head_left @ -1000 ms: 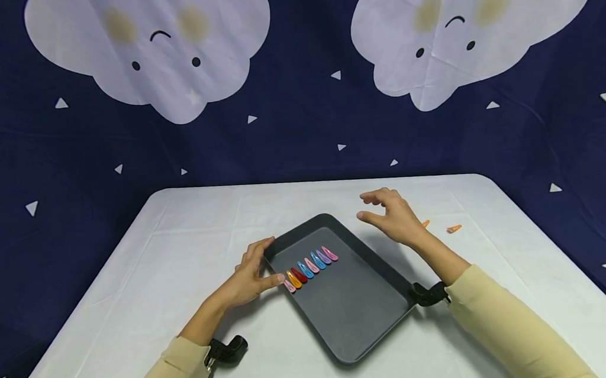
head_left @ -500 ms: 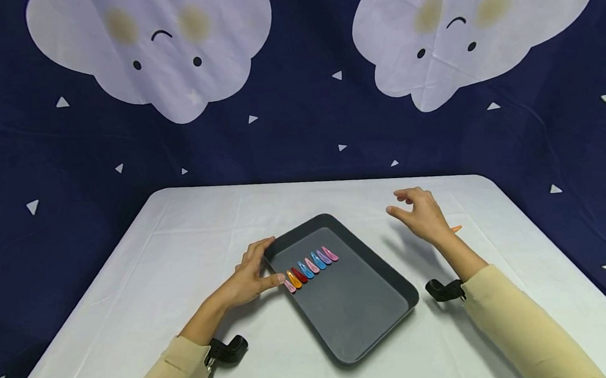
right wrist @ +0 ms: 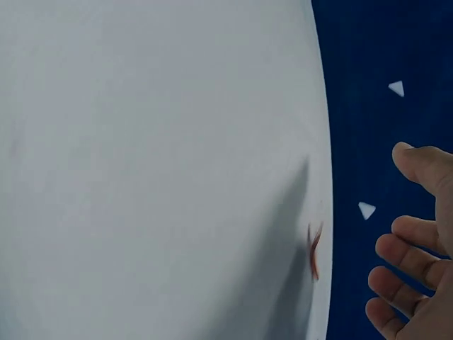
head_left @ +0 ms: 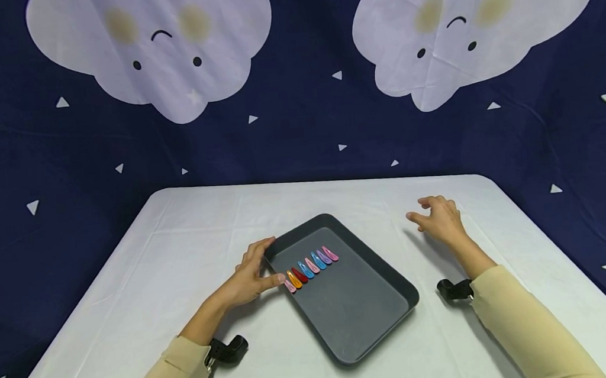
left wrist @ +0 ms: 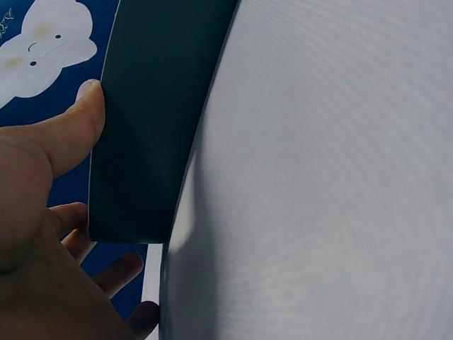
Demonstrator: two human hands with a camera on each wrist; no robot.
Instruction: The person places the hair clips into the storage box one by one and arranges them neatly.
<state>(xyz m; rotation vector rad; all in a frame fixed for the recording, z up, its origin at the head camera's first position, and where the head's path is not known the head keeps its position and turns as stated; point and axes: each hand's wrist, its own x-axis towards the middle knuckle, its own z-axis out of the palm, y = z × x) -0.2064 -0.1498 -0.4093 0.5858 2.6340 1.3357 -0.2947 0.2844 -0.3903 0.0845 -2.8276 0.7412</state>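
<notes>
My left hand [head_left: 248,279] holds the left corner of a dark grey baking tray [head_left: 355,309], thumb at the rim and fingers spread along the adjoining side. The left wrist view shows the thumb [left wrist: 88,117] against the tray's outer wall [left wrist: 156,142]. Inside the tray lies a slanted row of several snap hair clips: pink, purple, blue, red [head_left: 299,275] and orange [head_left: 294,279]. My right hand [head_left: 441,222], fingers loosely bent and holding nothing, hovers over the table right of the tray. In the right wrist view an orange hair clip [right wrist: 315,255] lies on the cloth; the head view hides it.
A white cloth [head_left: 204,220] covers the table. Behind it hangs a dark blue curtain [head_left: 298,124] with white clouds. Black wrist cameras [head_left: 227,350] jut from both sleeves, the right one [head_left: 454,290] just right of the tray's edge.
My right hand has moved right, away from the tray's far side, and now covers the orange clips seen earlier in the head view. Left hand, tray and clip row stay put.
</notes>
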